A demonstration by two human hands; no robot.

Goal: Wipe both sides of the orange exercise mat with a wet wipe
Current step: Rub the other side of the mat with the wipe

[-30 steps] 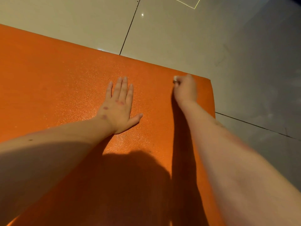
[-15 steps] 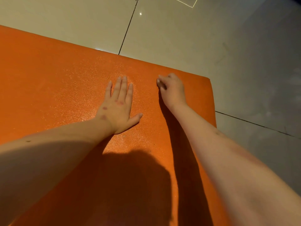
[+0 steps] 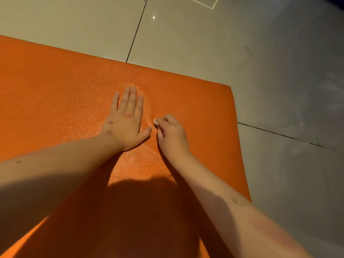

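The orange exercise mat [image 3: 55, 94] lies flat on the tiled floor and fills the left and middle of the head view. My left hand [image 3: 126, 120] rests flat on it, fingers straight and together, thumb out to the right. Just right of that thumb, my right hand [image 3: 171, 133] is curled over a small white wet wipe [image 3: 155, 121] and presses it on the mat. Only a small bit of the wipe shows past the fingertips.
Glossy beige floor tiles [image 3: 204, 40] with dark grout lines surround the mat at the back and right. The mat's far right corner [image 3: 228, 88] is close to my right hand. My shadow covers the near part of the mat.
My right hand has slid with the wipe from the mat's far right corner leftward and toward me, ending beside my left thumb. My left hand has stayed flat in place.
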